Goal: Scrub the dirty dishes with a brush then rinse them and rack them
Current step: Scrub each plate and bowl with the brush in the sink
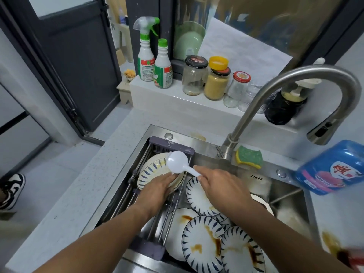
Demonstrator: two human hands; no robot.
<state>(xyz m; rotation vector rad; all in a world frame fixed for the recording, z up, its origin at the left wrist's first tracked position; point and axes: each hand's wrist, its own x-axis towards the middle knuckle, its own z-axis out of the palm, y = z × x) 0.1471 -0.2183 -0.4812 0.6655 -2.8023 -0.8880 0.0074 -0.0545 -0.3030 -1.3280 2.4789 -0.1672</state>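
Fingers curled round the handle of a white plastic rice spoon (177, 161), the right hand (222, 186) holds its scoop above 2 striped plates (151, 170) standing in the sink rack (171, 144), where the left hand (159, 187) rests flat-fingered.

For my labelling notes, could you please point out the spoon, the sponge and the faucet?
spoon (177, 162), head view, on its bowl.
sponge (250, 157), head view, on its green top.
faucet (315, 71), head view, on its arched neck.
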